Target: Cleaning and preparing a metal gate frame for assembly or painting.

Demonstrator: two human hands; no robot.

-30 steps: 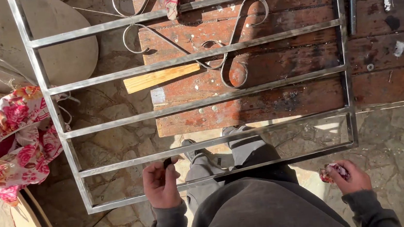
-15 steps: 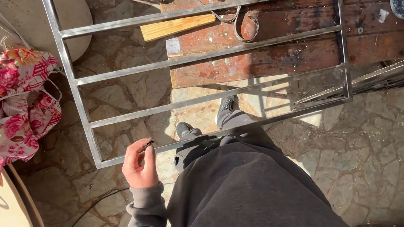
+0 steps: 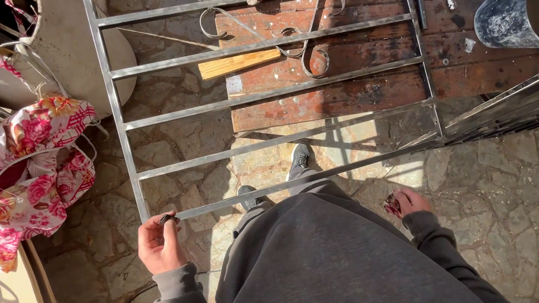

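A grey metal grille (image 3: 264, 93) of several horizontal bars lies tilted across a reddish wooden bench (image 3: 368, 91) and reaches down to my feet. My left hand (image 3: 157, 242) grips the grille's near left corner, fingers curled on the bottom bar. My right hand (image 3: 405, 203) is low at the right, away from the grille, closed on a small dark reddish object. Curled metal scroll pieces (image 3: 312, 44) and a pale wooden block (image 3: 239, 63) rest on the bench under the bars.
A floral cloth (image 3: 31, 172) lies at the left beside a pale round tub (image 3: 72, 52). A stained grey bucket (image 3: 520, 3) stands on the bench at top right. More metal bars (image 3: 512, 107) jut in from the right. Stone paving underfoot.
The view has shifted, so the grille now sits higher and further right. My left hand stays on the grille's near corner. My right hand, out of view half a second ago, shows again.
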